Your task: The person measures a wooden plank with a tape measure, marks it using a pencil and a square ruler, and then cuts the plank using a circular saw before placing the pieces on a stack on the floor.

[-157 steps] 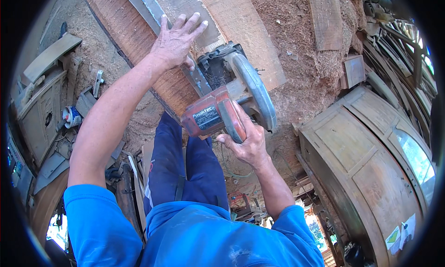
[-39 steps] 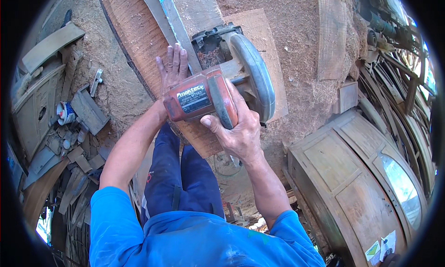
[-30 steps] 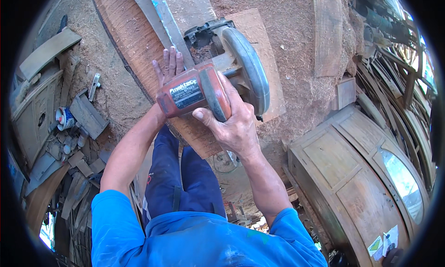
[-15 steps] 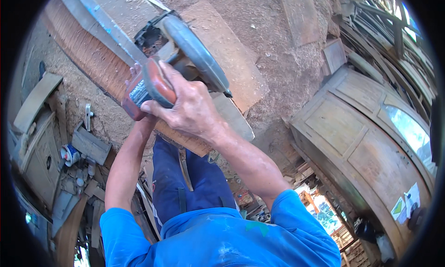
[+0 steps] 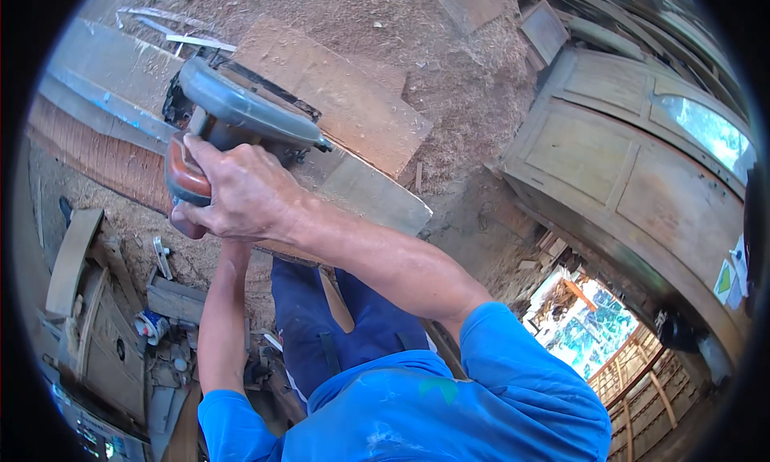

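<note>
I have the right hand [image 5: 253,193] closed around the rear handle of a red-and-grey handheld circular saw [image 5: 245,109], thumb on the near side, a wrap that I judge lets one palm both steer and press. The saw sits upper left of centre on a long, flat, greyish wooden board [image 5: 377,193], whose end reaches out past it to the right. A narrow grey strip with blue paint streaks [image 5: 128,117] runs up to the saw's near side; from here I'd guess it serves as a straight guide. Reddish-brown rough plank [image 5: 104,157] lies nearer, perhaps as support. The left forearm [image 5: 224,318] reaches up beneath the right wrist, probably to steady the wood, but its hand is hidden, so I cannot tell its grip.
</note>
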`<state>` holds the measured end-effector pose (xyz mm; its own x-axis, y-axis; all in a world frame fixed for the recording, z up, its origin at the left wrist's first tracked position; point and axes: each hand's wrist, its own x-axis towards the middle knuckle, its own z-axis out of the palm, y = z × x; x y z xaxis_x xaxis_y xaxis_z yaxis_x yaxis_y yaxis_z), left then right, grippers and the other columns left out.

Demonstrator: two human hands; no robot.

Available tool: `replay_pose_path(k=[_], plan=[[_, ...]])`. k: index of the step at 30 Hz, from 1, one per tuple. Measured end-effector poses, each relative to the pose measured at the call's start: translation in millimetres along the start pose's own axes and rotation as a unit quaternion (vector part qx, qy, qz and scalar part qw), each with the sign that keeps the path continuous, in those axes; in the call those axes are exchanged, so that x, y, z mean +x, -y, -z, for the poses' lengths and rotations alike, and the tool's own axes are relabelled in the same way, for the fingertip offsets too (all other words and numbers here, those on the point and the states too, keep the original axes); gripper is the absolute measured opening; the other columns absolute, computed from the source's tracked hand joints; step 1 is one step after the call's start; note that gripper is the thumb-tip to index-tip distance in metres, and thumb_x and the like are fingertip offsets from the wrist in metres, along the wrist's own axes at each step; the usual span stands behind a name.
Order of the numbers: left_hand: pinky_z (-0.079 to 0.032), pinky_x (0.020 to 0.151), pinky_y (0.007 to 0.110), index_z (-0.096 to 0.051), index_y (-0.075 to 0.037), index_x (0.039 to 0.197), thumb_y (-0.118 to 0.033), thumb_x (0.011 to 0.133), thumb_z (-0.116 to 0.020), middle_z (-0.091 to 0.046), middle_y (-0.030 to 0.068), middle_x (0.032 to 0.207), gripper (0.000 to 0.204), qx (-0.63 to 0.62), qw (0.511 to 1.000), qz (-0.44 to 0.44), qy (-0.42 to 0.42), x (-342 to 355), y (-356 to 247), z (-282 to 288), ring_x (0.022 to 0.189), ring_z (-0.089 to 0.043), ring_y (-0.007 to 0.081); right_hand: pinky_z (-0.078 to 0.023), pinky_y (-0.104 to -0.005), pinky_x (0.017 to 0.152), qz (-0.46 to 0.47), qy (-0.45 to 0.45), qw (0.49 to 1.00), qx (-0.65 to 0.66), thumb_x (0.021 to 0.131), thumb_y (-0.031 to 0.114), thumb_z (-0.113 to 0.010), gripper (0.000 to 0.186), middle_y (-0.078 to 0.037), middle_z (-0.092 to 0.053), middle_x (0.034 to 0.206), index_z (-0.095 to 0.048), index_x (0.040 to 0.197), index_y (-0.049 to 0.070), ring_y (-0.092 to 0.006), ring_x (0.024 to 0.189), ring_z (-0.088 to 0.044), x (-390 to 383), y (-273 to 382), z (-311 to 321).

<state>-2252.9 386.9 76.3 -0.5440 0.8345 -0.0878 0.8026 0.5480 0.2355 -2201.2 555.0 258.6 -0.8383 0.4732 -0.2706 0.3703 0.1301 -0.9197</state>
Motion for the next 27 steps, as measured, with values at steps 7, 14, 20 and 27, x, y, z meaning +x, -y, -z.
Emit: replay_pose_path(k=[7, 14, 20, 27], plan=[[-0.009, 0.122, 0.058, -0.018, -0.006, 0.158, -0.061, 0.086, -0.062, -0.015, 0.0292, 0.161, 0.101, -0.006, 1.000, -0.013, 0.011, -3, -4, -1, 0.152, -0.009, 0.0450, -0.057, -0.0496, 0.071, 0.003, -0.004, 1.000, -0.011, 0.078, 0.041, -0.079, 0.072, -0.025, -0.067, 0.073, -0.051, 0.124, -0.007, -0.0445, 0.075, -0.070, 7, 2, -1], [-0.009, 0.122, 0.057, -0.016, -0.006, 0.158, -0.062, 0.084, -0.064, -0.014, 0.0291, 0.162, 0.105, -0.007, 0.999, -0.026, 0.021, -5, -6, 3, 0.152, -0.008, 0.0446, -0.058, -0.0489, 0.069, 0.008, -0.012, 1.000, -0.024, 0.079, 0.041, -0.078, 0.066, -0.023, -0.068, 0.073, -0.054, 0.117, -0.006, -0.0430, 0.072, -0.071, 21, 6, -4], [-0.009, 0.122, 0.057, -0.014, -0.005, 0.158, -0.063, 0.083, -0.065, -0.013, 0.0290, 0.162, 0.108, -0.004, 0.999, -0.037, 0.033, -7, -5, 6, 0.152, -0.007, 0.0442, -0.057, -0.0504, 0.071, 0.012, -0.015, 1.000, -0.006, 0.078, 0.041, -0.078, 0.064, -0.026, -0.068, 0.075, -0.055, 0.114, -0.007, -0.0447, 0.075, -0.070, 47, 18, -16], [-0.009, 0.122, 0.057, -0.012, -0.004, 0.158, -0.064, 0.081, -0.067, -0.011, 0.0289, 0.162, 0.112, -0.012, 0.998, -0.046, 0.040, -7, -5, 11, 0.153, -0.006, 0.0438, -0.056, -0.0509, 0.070, 0.004, -0.053, 0.998, -0.019, 0.077, 0.047, -0.078, 0.063, -0.026, -0.067, 0.074, -0.055, 0.106, -0.005, -0.0462, 0.073, -0.069, 42, 19, -17]])
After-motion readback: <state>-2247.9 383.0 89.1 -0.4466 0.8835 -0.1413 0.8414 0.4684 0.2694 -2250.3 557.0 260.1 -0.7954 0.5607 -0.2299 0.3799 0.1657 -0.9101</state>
